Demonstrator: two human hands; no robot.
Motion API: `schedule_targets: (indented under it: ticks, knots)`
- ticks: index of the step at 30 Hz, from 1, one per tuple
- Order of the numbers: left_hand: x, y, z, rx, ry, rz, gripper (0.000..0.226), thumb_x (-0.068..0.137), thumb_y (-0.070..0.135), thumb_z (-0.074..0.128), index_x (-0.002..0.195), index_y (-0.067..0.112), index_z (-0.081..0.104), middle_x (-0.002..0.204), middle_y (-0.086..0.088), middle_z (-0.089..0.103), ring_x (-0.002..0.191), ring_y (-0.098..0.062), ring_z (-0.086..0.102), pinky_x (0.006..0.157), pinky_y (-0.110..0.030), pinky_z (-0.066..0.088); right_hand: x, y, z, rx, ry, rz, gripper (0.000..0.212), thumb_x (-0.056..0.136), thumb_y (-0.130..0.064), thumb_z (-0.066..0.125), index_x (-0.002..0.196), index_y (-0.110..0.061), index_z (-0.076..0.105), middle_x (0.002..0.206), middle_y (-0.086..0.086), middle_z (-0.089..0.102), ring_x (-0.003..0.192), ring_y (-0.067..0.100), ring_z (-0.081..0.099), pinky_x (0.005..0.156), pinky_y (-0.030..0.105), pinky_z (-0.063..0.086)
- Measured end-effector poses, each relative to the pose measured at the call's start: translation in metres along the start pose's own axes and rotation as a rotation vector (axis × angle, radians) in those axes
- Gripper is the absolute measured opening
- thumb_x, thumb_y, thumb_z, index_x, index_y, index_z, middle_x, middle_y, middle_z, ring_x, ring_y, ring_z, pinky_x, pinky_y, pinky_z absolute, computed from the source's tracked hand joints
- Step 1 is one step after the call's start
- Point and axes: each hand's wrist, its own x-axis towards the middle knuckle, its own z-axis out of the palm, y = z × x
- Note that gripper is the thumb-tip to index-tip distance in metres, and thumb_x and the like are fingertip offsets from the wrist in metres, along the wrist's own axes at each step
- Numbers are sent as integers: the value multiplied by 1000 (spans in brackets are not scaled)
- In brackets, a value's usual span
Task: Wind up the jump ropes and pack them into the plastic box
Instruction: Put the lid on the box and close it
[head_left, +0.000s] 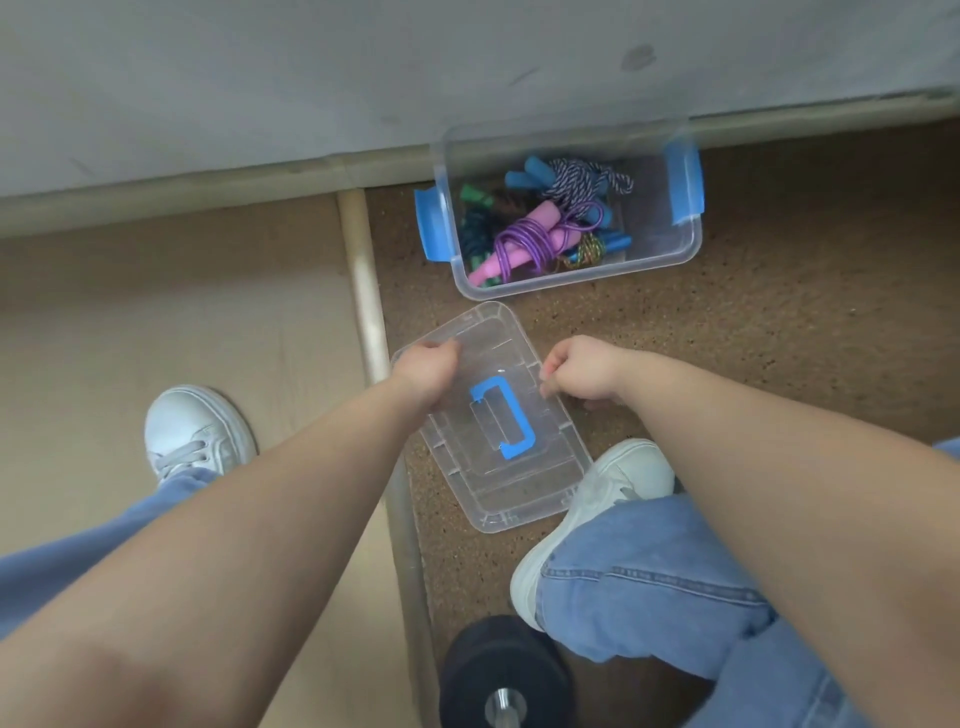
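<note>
Jump ropes (540, 228) lie wound up inside the plastic box (670, 249), which stands open on the brown speckled floor (779, 322) right against the foot of the grey wall (260, 78). I can make out a purple rope (522, 241) coiled round pink handles in the middle, a black-and-white striped rope (584, 179) with blue handles toward the back, and a dark rope (474, 223) with green handles on the left side; a small multicoloured coil sits near the front right, but its details are too small to tell. The box has a blue latch (432, 223) hanging at each short end. Its clear lid (519, 493) lies apart from it, just in front, flat on the floor and turned at an angle, with the blue carry handle (522, 431) facing up. My left hand (426, 366) is at the far left corner of the lid, fingers (448, 347) curled over the rim and gripping it. My right hand (584, 371) is at the opposite long edge, fingers curled in and pinching that rim. My white left shoe (192, 431) stands on the lighter beige flooring beyond a wooden strip (363, 280), and my white right shoe (597, 499) sits just beside the lid's near corner. A black dumbbell (498, 670) rests by my right leg, close to me.
</note>
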Motion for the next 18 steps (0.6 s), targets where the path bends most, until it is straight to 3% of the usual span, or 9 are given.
schedule_targets:
  ticks: [4, 7, 12, 14, 18]
  knots:
    - [-24, 11, -21, -105, -43, -42, 38, 101, 51, 40, 117, 19, 52, 101, -3, 59, 89, -20, 64, 83, -41, 60, -28, -22, -3, 47, -38, -131, 17, 85, -19, 69, 102, -19, 64, 104, 11, 69, 91, 27, 69, 78, 45, 63]
    - [-41, 15, -39, -183, -46, -31, 57, 99, 60, 38, 131, 13, 48, 111, -10, 59, 97, -25, 66, 71, -36, 60, -51, -44, -1, -17, -22, -257, 20, 82, -18, 72, 99, -18, 62, 96, 10, 71, 73, 22, 67, 68, 39, 61]
    - [-70, 16, -60, -341, -113, -22, 75, 95, 61, 48, 144, 6, 38, 127, -19, 57, 103, -30, 67, 85, -45, 59, -90, -67, 6, -66, 40, -424, 26, 78, -18, 76, 100, -18, 60, 89, 4, 65, 68, 17, 59, 60, 33, 53]
    - [-84, 18, -66, -461, -135, -17, 70, 97, 50, 54, 145, 3, 35, 126, -24, 58, 99, -32, 69, 77, -43, 62, -104, -70, 5, -72, 49, -457, 28, 78, -21, 80, 99, -19, 62, 91, 3, 66, 71, 15, 59, 59, 31, 54]
    - [-116, 22, -71, -637, -199, -17, 28, 100, 10, 42, 125, -3, 39, 113, -31, 61, 92, -38, 69, 75, -39, 61, -128, -68, 0, -145, 101, -451, 24, 84, -43, 76, 95, -23, 67, 91, 1, 70, 74, 14, 62, 59, 30, 55]
